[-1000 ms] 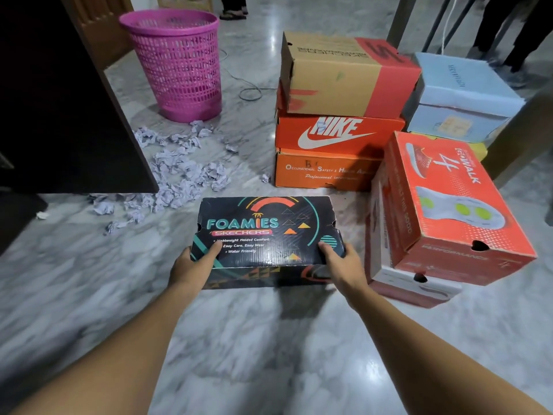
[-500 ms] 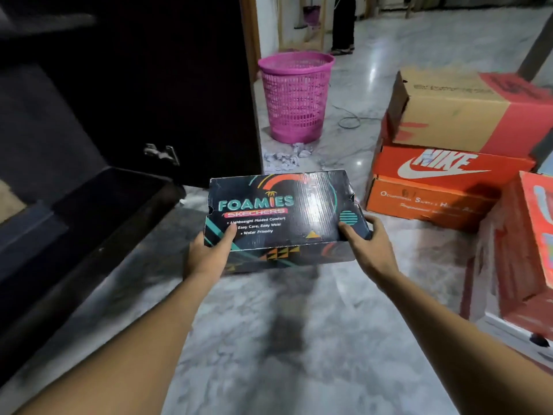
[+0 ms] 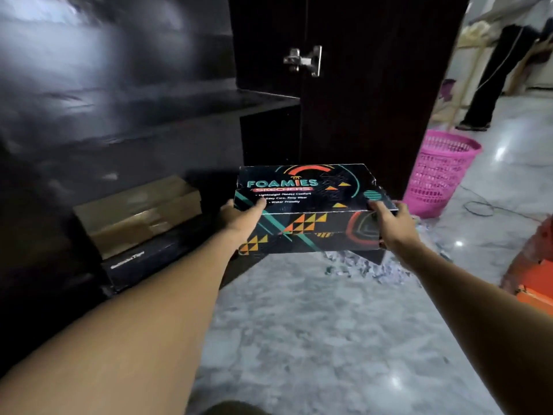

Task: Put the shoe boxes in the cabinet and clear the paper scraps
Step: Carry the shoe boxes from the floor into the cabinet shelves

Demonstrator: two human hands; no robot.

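A black Foamies Skechers shoe box [image 3: 308, 205] hangs in the air in front of the dark cabinet [image 3: 119, 115]. My left hand [image 3: 239, 218] grips its left end and my right hand [image 3: 392, 226] grips its right end. Inside the cabinet's bottom compartment a brown box [image 3: 137, 217] lies on top of a black box [image 3: 143, 262]. Crumpled paper scraps [image 3: 365, 268] lie on the marble floor below and behind the held box, partly hidden by it.
The cabinet door [image 3: 374, 85] stands open behind the held box, with a metal hinge [image 3: 303, 59]. A pink mesh bin [image 3: 440, 172] stands right of the door. An orange shoe box [image 3: 535, 274] sits at the right edge. A person's legs [image 3: 490, 85] are far behind.
The view has swung left toward the cabinet. Both hands have carried the Foamies box up and leftward to the cabinet's opening. The stack of other boxes has mostly left the view.
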